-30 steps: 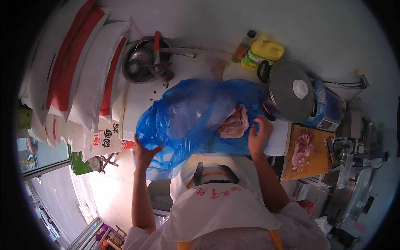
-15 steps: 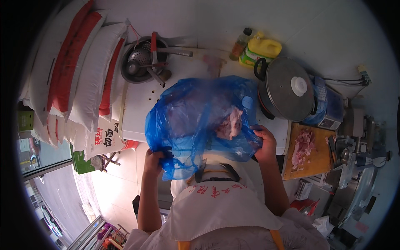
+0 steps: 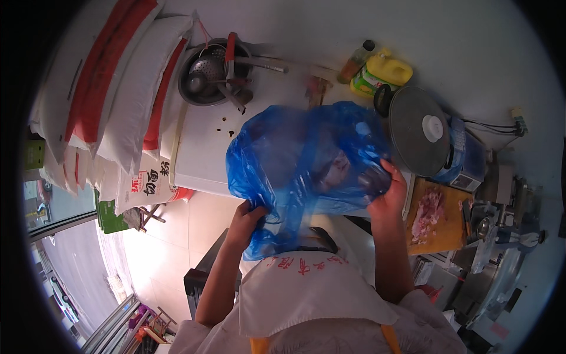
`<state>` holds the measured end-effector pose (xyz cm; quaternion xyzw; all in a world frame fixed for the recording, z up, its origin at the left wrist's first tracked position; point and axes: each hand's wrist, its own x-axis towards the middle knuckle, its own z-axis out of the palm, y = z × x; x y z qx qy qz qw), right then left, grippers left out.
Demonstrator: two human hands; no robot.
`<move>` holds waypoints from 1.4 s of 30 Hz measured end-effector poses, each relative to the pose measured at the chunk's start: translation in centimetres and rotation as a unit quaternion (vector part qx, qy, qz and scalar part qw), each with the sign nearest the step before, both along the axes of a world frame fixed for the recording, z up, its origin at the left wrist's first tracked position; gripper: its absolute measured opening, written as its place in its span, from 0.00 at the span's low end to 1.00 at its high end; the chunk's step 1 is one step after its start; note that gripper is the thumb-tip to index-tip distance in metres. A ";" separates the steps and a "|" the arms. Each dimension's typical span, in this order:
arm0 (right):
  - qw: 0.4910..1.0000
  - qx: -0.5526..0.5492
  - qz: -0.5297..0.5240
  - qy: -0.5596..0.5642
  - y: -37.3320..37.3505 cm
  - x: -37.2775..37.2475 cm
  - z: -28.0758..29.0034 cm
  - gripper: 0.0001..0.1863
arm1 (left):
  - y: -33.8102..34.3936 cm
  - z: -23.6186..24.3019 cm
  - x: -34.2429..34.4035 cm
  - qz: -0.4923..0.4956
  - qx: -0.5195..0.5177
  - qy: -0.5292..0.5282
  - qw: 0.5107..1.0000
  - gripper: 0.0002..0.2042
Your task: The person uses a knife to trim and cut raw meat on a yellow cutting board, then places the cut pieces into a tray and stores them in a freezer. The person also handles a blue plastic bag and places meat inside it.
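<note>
A large translucent blue plastic bag (image 3: 277, 153) spreads over the white counter in front of me. Through its film shows a pale pinkish piece of raw meat (image 3: 335, 172), its outline blurred by the plastic. My left hand (image 3: 249, 219) is closed on the bag's near left edge, fingers bunched into the film. At the bag's right side my right hand (image 3: 390, 189) grips the plastic, thumb and fingers around a gathered fold. Whatever else lies in the bag is hidden by folds and glare.
A lidded pot (image 3: 415, 130) stands just right of the bag. Beyond are a yellow jug (image 3: 386, 71), a bottle (image 3: 355, 62) and a metal bowl of strainers (image 3: 206, 76). White sacks (image 3: 112, 82) are stacked left. Chopped meat (image 3: 430, 215) and a knife lie on a cutting board (image 3: 443, 239).
Both hands have shifted with the bag; my left hand is further right and slightly higher. The bag now covers the meat more, and the right hand has moved up along its side.
</note>
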<state>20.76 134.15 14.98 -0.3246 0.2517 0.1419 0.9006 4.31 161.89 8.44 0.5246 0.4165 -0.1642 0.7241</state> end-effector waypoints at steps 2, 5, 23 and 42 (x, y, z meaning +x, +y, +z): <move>0.999 0.018 0.026 -0.020 2.1 0.9 0.8 0.19 | -0.1 -1.8 -0.1 0.001 0.044 0.015 0.999 0.22; 1.000 0.001 0.019 -0.024 3.4 1.7 1.2 0.19 | -1.0 -6.4 -2.7 -0.120 0.538 0.020 0.834 0.25; 0.981 0.031 0.179 -0.075 1.6 2.2 4.6 0.10 | -4.3 6.0 5.6 0.031 -0.098 -0.055 0.993 0.26; 0.823 -0.197 0.476 -0.238 -1.2 -2.3 1.2 0.18 | -6.8 -0.2 9.2 0.070 -0.226 0.007 0.972 0.25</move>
